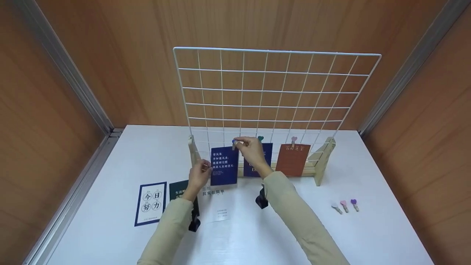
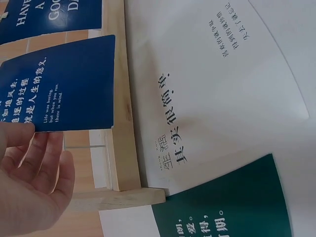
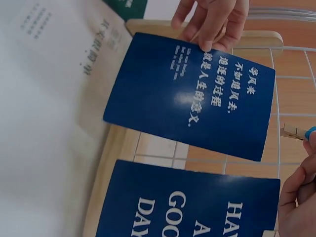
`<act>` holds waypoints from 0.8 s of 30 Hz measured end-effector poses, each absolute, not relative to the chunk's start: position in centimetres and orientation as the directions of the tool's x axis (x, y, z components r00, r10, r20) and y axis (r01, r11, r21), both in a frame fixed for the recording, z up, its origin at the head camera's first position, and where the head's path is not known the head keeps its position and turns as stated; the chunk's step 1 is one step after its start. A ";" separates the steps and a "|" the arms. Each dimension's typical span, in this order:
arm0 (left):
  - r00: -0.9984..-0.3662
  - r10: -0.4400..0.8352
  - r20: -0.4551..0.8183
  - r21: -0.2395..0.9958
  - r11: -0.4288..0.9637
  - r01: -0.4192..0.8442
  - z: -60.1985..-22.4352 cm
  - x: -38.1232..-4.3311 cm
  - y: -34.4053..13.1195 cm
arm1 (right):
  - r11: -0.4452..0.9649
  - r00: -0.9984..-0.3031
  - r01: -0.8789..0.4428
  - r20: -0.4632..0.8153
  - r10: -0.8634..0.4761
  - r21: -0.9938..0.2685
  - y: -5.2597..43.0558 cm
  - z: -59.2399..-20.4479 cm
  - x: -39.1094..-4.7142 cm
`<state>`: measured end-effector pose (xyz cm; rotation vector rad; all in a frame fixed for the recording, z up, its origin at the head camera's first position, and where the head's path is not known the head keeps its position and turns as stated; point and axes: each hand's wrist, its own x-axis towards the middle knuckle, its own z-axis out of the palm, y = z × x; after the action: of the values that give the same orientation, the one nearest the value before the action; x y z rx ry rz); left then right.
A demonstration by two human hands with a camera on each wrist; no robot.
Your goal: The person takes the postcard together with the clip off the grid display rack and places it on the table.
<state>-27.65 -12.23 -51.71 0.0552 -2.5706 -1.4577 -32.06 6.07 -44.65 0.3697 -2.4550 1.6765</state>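
Blue card (image 1: 223,166), by its look light, thin, stiffish and easily creased, seemed best taken by its side edges; nearest, both forearms (image 1: 167,230) slanted inward, the left hand (image 1: 199,173) pinching the card's left edge between thumb and fingers, the right hand (image 1: 252,150), higher, pinching a blue-topped wooden clip (image 3: 292,131) near the card's top, all just before the upright wire grid (image 1: 276,50)
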 end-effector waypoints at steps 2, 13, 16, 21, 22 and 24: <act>-0.983 -0.123 0.138 0.857 0.511 0.057 -51.7 -27.5 -12.2 | 0.348 -0.959 -0.284 0.256 -0.123 -0.893 6.5 -44.8 -32.1; -0.983 -0.108 0.148 0.880 0.467 0.081 -52.3 -26.4 -12.1 | 0.379 -0.960 -0.278 0.241 -0.144 -0.883 8.7 -46.6 -31.2; -0.984 -0.105 0.145 0.885 0.458 0.081 -52.6 -26.0 -12.1 | 0.373 -0.959 -0.282 0.243 -0.149 -0.884 9.4 -46.9 -30.9; -0.986 -0.084 0.144 0.884 0.459 0.090 -52.8 -25.5 -11.9 | 0.353 -0.966 -0.250 0.207 -0.157 -0.902 10.7 -47.4 -30.3; -0.986 -0.082 0.148 0.883 0.461 0.094 -52.8 -25.5 -11.9 | 0.345 -0.967 -0.241 0.197 -0.159 -0.907 11.0 -47.5 -30.2; -0.985 -0.072 0.156 0.881 0.460 0.106 -52.9 -25.3 -11.8 | 0.327 -0.973 -0.211 0.167 -0.158 -0.921 11.5 -47.7 -30.0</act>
<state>-25.29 -11.79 -52.91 -0.0302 -2.5344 -1.5486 -30.00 11.50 -47.69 0.3503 -2.5207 1.7604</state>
